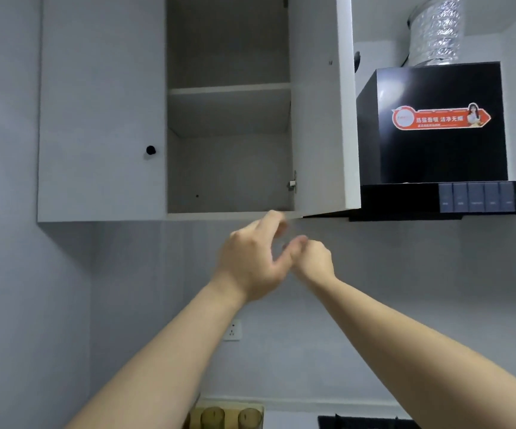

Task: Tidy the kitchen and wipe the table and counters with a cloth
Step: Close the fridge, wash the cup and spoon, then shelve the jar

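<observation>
Open wall cabinet (228,168) overhead, both arms raised, left hand (250,261) released, loosely curved, right hand (314,258) clenched

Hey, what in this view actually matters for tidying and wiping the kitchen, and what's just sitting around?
Job in hand: open cabinet door; shelf; left hand; right hand. No cloth is in view.

Just there: range hood; foil duct; wall socket; jars.
</observation>
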### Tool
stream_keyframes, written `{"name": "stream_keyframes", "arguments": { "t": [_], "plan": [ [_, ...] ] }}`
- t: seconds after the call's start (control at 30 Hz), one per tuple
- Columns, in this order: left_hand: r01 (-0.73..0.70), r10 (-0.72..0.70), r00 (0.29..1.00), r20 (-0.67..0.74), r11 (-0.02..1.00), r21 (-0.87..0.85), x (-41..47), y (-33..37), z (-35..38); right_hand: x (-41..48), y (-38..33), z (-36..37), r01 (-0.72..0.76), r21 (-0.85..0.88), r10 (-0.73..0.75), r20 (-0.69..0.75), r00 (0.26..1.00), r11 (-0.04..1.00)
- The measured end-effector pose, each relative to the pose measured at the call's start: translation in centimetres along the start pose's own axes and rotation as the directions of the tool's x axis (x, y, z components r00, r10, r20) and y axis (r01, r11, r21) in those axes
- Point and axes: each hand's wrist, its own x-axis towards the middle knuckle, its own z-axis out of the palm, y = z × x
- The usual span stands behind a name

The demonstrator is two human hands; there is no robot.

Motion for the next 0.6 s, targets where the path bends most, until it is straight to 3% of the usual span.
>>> {"name": "stream_keyframes", "arguments": {
  "t": [0.07, 0.13, 0.27, 0.33, 0.43, 0.6],
  "plan": [
    [0.194, -0.194, 0.981, 0.014, 0.981, -0.029, -3.5, -3.6, -0.4, -1.6, 0.3, 1.8, 0.074, -0.128, -0.062, 0.091, 0.994, 0.989],
    [0.434, -0.433, 0.901, 0.032, 0.901, -0.023, -8.0, -7.0, -1.2, -3.7, 0.9, 4.6, 0.118, -0.155, -0.086, 0.200, 0.976, 0.981],
    [0.826, -0.825, 0.557, 0.096, 0.563, 0.042, -20.5, -13.0, -3.7, -8.5, 2.4, 11.1, 0.265, -0.198, -0.132, 0.508, 0.851, 0.944],
    [0.914, -0.914, 0.394, 0.101, 0.401, 0.063, -27.0, -15.0, -5.0, -11.1, 3.2, 14.9, 0.345, -0.227, -0.123, 0.648, 0.752, 0.911],
    [0.965, -0.967, 0.221, 0.124, 0.235, 0.113, -35.9, -16.7, -6.6, -14.9, 4.1, 20.4, 0.430, -0.190, -0.128, 0.782, 0.610, 0.883],
    [0.988, -0.996, 0.010, 0.094, 0.024, 0.151, -42.0, -17.2, -9.2, -18.8, 5.9, 29.6, 0.471, -0.141, -0.109, 0.879, 0.464, 0.871]
  ]
}}
